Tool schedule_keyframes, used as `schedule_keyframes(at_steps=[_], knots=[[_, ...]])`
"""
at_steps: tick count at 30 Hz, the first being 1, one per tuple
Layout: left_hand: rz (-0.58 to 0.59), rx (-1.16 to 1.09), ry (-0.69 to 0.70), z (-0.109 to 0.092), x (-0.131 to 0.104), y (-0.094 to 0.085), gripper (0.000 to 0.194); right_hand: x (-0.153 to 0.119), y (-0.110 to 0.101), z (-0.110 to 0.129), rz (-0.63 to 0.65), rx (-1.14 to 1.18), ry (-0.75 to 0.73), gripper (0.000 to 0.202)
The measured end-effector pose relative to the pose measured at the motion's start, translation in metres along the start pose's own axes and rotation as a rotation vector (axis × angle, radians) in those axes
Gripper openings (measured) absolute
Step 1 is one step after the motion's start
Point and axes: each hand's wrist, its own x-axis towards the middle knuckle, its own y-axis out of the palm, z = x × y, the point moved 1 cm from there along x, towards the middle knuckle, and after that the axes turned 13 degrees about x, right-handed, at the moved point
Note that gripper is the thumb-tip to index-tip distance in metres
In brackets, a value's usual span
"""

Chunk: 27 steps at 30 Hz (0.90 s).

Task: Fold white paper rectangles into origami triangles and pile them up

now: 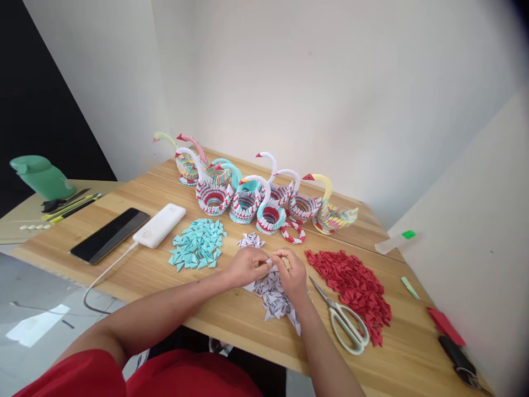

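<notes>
My left hand (250, 266) and my right hand (291, 271) meet fingertip to fingertip above a pile of white folded paper triangles (276, 295). Both are closed in a pinch on a small white paper piece (270, 261), mostly covered by the fingers. Just beyond my left hand lies a smaller heap of white triangles (251, 240). A pile of turquoise triangles (199, 243) is to the left, and a larger pile of red triangles (351, 289) spreads to the right. Behind my hands rests a red-and-white paper ring (293, 232).
Several folded-paper swans (214, 196) stand along the back. Open-bladed scissors (345, 322) lie right of my right forearm. At left are a phone (109, 234) and a white power bank (160, 225) with its cable. A glue bottle (394, 241) and a black-handled tool (458, 355) lie far right.
</notes>
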Motion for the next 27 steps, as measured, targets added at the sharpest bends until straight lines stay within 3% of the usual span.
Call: schedule_keyframes(at_steps=[5,10,19,23,27], knots=[[-0.025,0.070,-0.030,0.003,-0.002,0.004,0.028,0.003,-0.002,0.001,0.072,-0.103,-0.145,0.013],[-0.065,0.106,0.072,-0.003,-0.002,0.001,0.025,0.002,-0.002,0.006,0.113,-0.230,-0.260,0.015],[-0.050,0.090,0.304,-0.012,-0.003,-0.010,0.024,0.000,-0.002,0.022,0.116,-0.210,-0.322,0.013],[-0.046,0.121,0.315,-0.008,-0.001,-0.010,0.023,0.001,-0.003,0.021,0.123,-0.225,-0.300,0.016],[-0.065,0.228,0.419,-0.002,0.002,-0.013,0.018,0.003,0.000,0.018,0.094,-0.215,-0.291,0.017]])
